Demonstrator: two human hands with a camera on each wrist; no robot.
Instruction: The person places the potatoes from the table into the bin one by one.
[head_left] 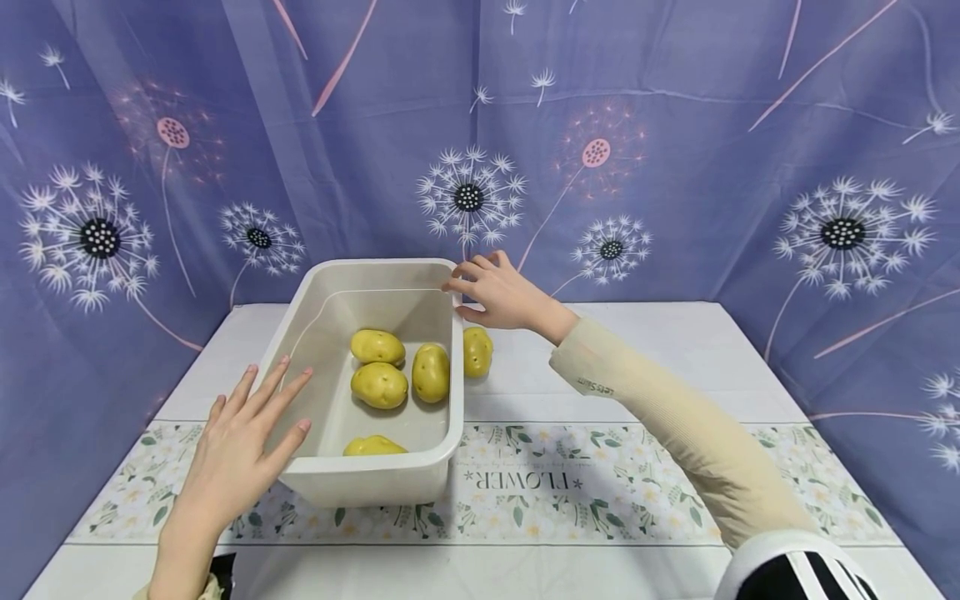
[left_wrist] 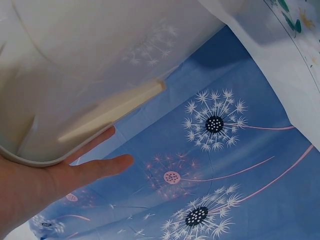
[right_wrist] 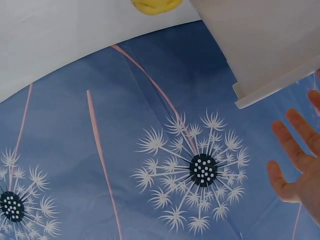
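Observation:
A deep white plastic bin (head_left: 375, 464) stands on the table with several yellow potatoes (head_left: 379, 385) inside, one partly hidden by the near wall. Another potato (head_left: 477, 352) lies outside, close to the bin's right wall. My left hand (head_left: 236, 454) is at the bin's left near rim, fingers spread and straight; in the left wrist view its thumb (left_wrist: 107, 166) lies beside the rim. Over the far right corner, my right hand (head_left: 498, 292) has loosely bent fingers. The right wrist view shows those fingers (right_wrist: 290, 142) near the rim, holding nothing; contact is unclear.
A white cloth with a flowered band (head_left: 555, 500) covers the table. Purple-blue dandelion curtains (head_left: 645, 167) hang behind the table and on both sides, and the bin's far end is near the back curtain. My right sleeve (head_left: 675, 425) reaches across the table's right half.

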